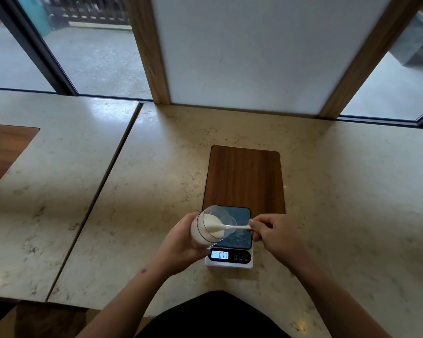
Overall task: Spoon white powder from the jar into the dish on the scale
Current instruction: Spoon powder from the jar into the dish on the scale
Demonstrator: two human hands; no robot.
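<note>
Counter (352, 191): we had a pale marbled stone top, split by a seam from a second slab on our left, with windows and a wood-framed white panel along the far edge.
Wood board (244, 176): dark walnut-looking rectangle lying flat on the counter, straight ahead of us, its near end tucked behind the scale.
Scale (230, 261): small white digital one sitting on the counter at the board's near end, dark platform on top, lit display reading 0.31 as far as we could make out.
Dish (242, 236): honestly hard to pick out. There was something clear on the scale platform with a few white specks in it, but we couldn't trace its rim.
Jar (206, 228): clear, tipped well over on its side with the open mouth facing right, held just above the left part of the scale platform.
White powder (211, 224): banked up inside the tilted jar, reaching toward the mouth.
Left hand (181, 242): we had it wrapped around the jar's base end, fingers curled tight around it.
Right hand (276, 236): pinching the spoon handle between thumb and fingertips, over the right edge of the scale.
Spoon (232, 227): little white one, lying about level, bowl end inside the jar mouth and touching the powder.
</note>
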